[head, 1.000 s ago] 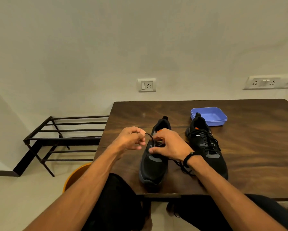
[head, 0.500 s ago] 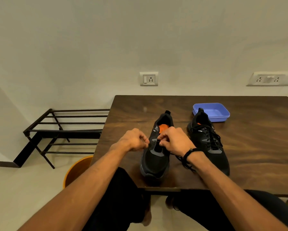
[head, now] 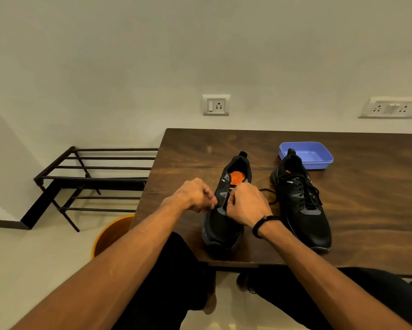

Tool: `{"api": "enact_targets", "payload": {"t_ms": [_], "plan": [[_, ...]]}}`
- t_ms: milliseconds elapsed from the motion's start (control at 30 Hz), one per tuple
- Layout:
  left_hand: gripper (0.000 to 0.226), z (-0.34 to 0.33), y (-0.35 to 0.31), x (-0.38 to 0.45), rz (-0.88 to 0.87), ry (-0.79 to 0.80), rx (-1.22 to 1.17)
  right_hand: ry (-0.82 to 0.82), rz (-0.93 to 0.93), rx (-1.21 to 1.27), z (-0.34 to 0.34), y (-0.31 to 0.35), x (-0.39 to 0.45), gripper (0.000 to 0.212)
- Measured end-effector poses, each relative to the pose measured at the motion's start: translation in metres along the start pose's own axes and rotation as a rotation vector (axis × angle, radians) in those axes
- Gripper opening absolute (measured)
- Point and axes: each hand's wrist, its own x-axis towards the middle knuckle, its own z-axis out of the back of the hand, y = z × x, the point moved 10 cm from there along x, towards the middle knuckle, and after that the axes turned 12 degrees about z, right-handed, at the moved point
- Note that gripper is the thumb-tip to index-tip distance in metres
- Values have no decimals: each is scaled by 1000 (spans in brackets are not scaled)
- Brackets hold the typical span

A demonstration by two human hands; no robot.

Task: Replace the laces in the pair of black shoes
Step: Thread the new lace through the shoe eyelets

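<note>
Shoes sit side by side on the desk, toes toward the person, so the eyelets face up within reach. On the left shoe, both fists work the throat: left hand at 9 o'clock, right hand at 3, fingers curled tight as if pinching lace; the lace itself is hidden there. Laced right shoe waits at 3 o'clock, a lace end trailing from it.

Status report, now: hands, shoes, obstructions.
Left hand and right hand both curled at the left shoe, lace hidden. Right shoe laced, apart. Blue tray behind, nothing blocking.
</note>
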Motion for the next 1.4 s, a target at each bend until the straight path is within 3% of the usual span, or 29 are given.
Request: {"api": "enact_targets", "payload": {"t_ms": [133, 333, 467, 633, 833, 1033, 1133, 1300, 1400], "plan": [[13, -3, 3, 1, 6, 20, -48, -68, -64, 193, -12, -9, -8, 18], [18, -5, 14, 0, 66, 66, -160, -203, -300, 634, -37, -29, -19, 19], [28, -7, 10, -3, 65, 106, -175, -338, -460, 788, -47, -37, -28, 28], [32, -6, 8, -2, 65, 103, -157, -361, -392, 699, -54, -38, -26, 31], [25, -9, 10, -1, 80, 105, -160, -108, -220, 433, -32, -29, -11, 24], [16, -8, 12, -1, 100, 77, -190, -180, -419, 822, -41, -34, -21, 25], [16, -8, 11, 0, 101, 72, -184, -190, -445, 883, -45, -36, -21, 26], [20, -11, 8, -1, 67, 51, -147, -92, -291, 660, -47, -36, -13, 13], [21, -9, 2, -2, 37, 15, -100, -68, -288, 466, -54, -39, -10, 24]]}}
